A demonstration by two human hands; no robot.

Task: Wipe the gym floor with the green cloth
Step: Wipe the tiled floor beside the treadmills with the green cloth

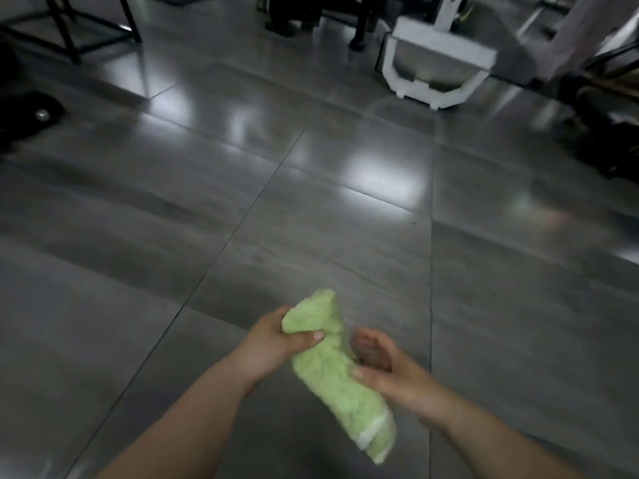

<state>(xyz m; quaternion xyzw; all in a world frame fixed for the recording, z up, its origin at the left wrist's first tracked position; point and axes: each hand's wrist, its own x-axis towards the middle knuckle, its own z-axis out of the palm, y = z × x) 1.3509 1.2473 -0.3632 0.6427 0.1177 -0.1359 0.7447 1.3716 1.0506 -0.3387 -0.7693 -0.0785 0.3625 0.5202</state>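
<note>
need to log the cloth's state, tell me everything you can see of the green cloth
The green cloth is pale green, fluffy terry with a whitish strip near its lower end. It is bunched into a loose, slanted roll, held above the grey floor. The left hand pinches its upper end; the right hand grips its middle.
</note>
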